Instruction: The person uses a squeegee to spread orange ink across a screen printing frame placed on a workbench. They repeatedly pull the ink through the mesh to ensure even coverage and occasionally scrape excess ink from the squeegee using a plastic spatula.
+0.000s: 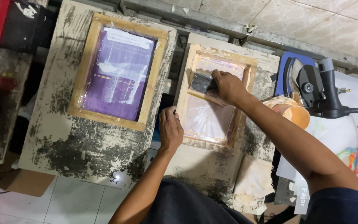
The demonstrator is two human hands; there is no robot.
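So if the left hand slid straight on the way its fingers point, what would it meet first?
The left hand already rests on the near wooden frame, fingers along its left rail. Straight on, it would probably just follow that rail; depth is unclear.

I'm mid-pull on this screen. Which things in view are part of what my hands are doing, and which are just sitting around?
In use:
- right hand, grip closed on the squeegee
- left hand, pressing the edge of the wooden screen frame
- paint-stained board under that frame

Lying about:
- purple screen frame on the left board
- heat gun
- orange cup
- folded rag
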